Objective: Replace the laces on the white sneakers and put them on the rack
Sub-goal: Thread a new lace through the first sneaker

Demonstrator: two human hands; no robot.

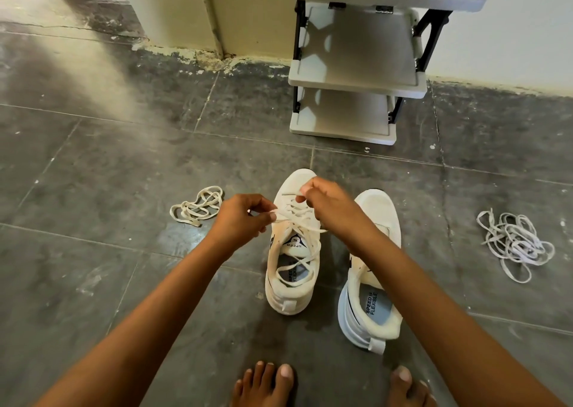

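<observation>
Now both hands, left hand (240,217) and right hand (328,203), pinch lace (297,217).

A home entryway or hallway, grey tiled floor (93,146) scuffed with paint specks, cream wall (173,6) peeling at its base, a grey tiered shoe rack (356,84) against the wall, bare feet (263,385) on the floor

Open floor (124,164) left of the left hand (245,217), except a lace bundle (197,206) nearby. Second sneaker (372,264) just right of the right hand (328,205); tangled laces (516,244) farther right. Rack (350,75) ahead (shelves bare).
</observation>
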